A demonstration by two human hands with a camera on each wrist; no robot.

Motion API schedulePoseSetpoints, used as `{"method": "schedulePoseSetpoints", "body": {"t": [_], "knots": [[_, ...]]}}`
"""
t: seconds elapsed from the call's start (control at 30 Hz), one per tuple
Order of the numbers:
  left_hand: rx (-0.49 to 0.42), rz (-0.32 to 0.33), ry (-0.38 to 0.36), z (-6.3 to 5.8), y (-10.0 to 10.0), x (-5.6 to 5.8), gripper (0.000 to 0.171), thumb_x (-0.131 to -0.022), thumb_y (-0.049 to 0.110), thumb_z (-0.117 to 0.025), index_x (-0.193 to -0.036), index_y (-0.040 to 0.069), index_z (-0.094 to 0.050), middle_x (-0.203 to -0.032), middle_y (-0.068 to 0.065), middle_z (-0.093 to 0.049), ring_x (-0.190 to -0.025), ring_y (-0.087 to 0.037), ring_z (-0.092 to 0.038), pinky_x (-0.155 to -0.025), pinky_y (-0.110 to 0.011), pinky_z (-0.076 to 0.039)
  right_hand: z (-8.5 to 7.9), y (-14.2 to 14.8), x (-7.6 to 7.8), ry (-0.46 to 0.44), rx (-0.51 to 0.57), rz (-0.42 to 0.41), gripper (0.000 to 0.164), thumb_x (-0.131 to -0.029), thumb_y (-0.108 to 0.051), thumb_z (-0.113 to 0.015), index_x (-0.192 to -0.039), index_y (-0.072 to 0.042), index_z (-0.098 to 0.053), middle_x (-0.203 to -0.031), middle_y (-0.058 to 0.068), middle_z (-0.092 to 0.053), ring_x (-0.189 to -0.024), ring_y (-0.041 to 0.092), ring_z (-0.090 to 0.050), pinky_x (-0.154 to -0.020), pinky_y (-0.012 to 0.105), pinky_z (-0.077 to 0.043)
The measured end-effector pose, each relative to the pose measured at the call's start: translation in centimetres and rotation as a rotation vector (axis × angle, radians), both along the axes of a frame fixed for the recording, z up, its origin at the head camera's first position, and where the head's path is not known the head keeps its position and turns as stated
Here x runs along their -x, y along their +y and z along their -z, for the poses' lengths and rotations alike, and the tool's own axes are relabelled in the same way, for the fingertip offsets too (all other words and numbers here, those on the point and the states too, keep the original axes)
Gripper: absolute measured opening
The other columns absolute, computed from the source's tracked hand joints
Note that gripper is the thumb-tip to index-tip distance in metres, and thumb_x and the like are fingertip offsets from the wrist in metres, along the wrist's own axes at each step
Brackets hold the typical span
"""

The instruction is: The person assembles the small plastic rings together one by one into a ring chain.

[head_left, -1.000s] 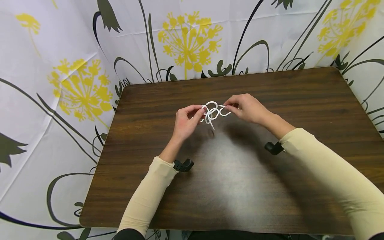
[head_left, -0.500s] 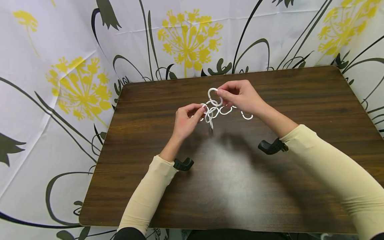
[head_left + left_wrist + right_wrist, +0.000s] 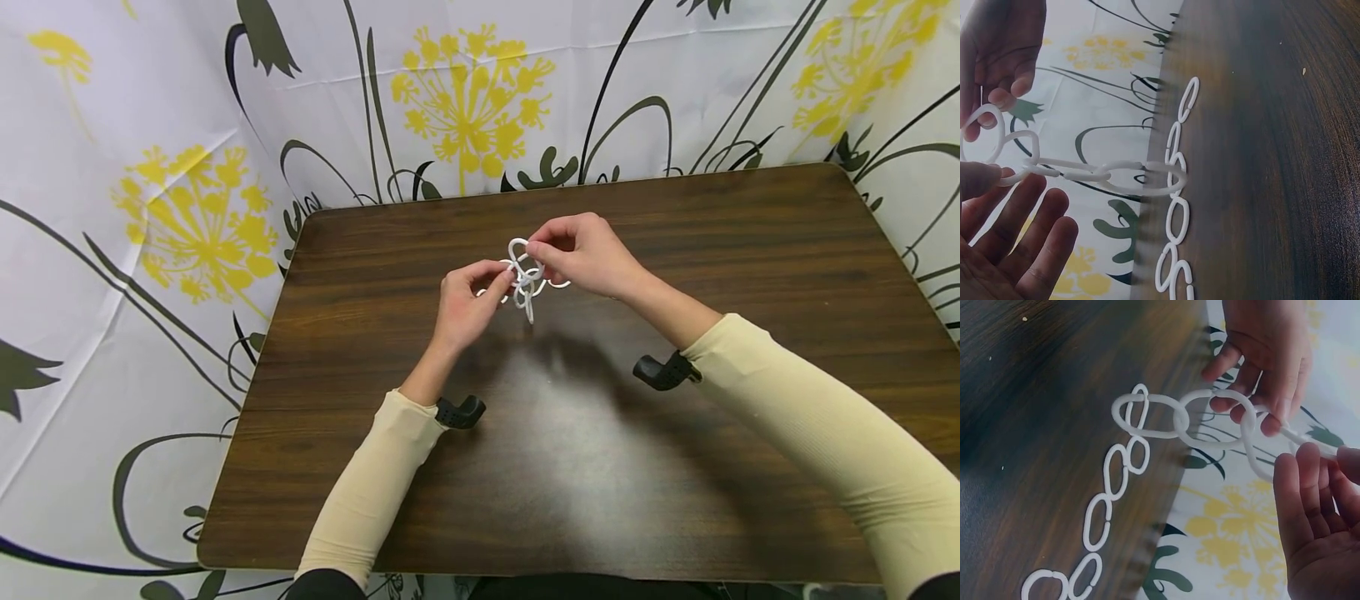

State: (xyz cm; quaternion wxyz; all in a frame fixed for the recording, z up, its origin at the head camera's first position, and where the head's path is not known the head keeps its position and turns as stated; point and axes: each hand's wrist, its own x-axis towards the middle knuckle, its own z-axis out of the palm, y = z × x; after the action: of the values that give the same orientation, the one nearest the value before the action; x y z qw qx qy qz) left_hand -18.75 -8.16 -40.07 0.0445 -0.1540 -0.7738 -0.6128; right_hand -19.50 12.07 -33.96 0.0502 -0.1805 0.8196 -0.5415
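Both hands meet over the far middle of the table, holding a chain of white plastic links (image 3: 517, 292). My left hand (image 3: 468, 300) pinches one link between thumb and forefinger, its other fingers spread in the left wrist view. Just right of it and slightly higher, my right hand (image 3: 588, 254) pinches a separate-looking white link (image 3: 1002, 134) by its edge; whether it hooks into the chain cannot be told. Several joined links (image 3: 1154, 434) hang from the left hand. More links (image 3: 1087, 522) lie in a row on the table behind, partly hidden by the right hand in the head view.
The dark wood-grain table (image 3: 600, 467) spreads around the hands. A white cloth (image 3: 330, 92) with yellow and grey plant prints stands behind and left of it. Black wrist cameras (image 3: 663, 372) sit on both cream sleeves.
The right hand went up from the chain at the right with a link in its fingers, then came left and down, close to the left hand. The left hand has stayed put.
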Motion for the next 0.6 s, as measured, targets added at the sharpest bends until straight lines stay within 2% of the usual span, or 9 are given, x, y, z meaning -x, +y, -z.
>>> {"method": "schedulePoseSetpoints", "body": {"t": [0.1,0.23,0.37,0.47,0.6], "knots": [[-0.012,0.006,-0.001,0.0,0.1,0.0,0.016,-0.092,0.005,-0.068,-0.102,-0.007,-0.072,-0.084,-0.015,-0.071,-0.079,-0.044,-0.066,-0.055,-0.021,-0.054,0.0,0.1,0.0,0.038,-0.034,0.000,0.012,-0.094,-0.015,-0.066,-0.092,-0.005,-0.072,-0.069,0.016,-0.064,-0.059,0.022,-0.058,-0.055,0.028,-0.053],[-0.003,0.008,-0.001,0.0,0.1,0.1,0.016,-0.092,0.006,-0.068,-0.102,-0.006,-0.072,-0.085,-0.017,-0.071,-0.079,-0.043,-0.066,-0.056,-0.020,-0.053,-0.1,0.2,-0.1,0.091,-0.079,-0.003,0.010,-0.093,-0.014,-0.067,-0.091,-0.007,-0.073,-0.066,0.009,-0.063,-0.058,0.016,-0.056,-0.053,0.024,-0.047],[0.007,0.016,0.004,-0.1,0.2,0.0,0.017,-0.092,0.005,-0.067,-0.102,-0.009,-0.071,-0.088,-0.023,-0.071,-0.078,-0.035,-0.068,-0.057,-0.019,-0.053,-0.1,0.3,-0.2,0.115,-0.105,-0.003,0.010,-0.093,-0.015,-0.067,-0.092,-0.007,-0.073,-0.071,0.008,-0.066,-0.060,0.015,-0.057,-0.053,0.025,-0.047],[0.010,0.022,0.005,-1.1,0.3,-0.6,0.018,-0.092,0.003,-0.066,-0.102,-0.011,-0.070,-0.091,-0.027,-0.069,-0.076,-0.026,-0.069,-0.058,-0.019,-0.053,0.0,0.3,-0.2,0.126,-0.121,0.001,0.011,-0.093,-0.016,-0.067,-0.093,-0.008,-0.074,-0.074,0.009,-0.067,-0.062,0.015,-0.058,-0.054,0.025,-0.047],[0.017,0.019,-0.001,-2.7,0.6,-1.7,0.017,-0.093,0.001,-0.065,-0.101,-0.013,-0.069,-0.090,-0.029,-0.068,-0.078,-0.034,-0.068,-0.060,-0.017,-0.052,0.1,0.3,-0.1,0.125,-0.128,0.006,0.012,-0.093,-0.017,-0.067,-0.094,-0.008,-0.074,-0.078,0.010,-0.069,-0.064,0.015,-0.059,-0.056,0.025,-0.047]]}}
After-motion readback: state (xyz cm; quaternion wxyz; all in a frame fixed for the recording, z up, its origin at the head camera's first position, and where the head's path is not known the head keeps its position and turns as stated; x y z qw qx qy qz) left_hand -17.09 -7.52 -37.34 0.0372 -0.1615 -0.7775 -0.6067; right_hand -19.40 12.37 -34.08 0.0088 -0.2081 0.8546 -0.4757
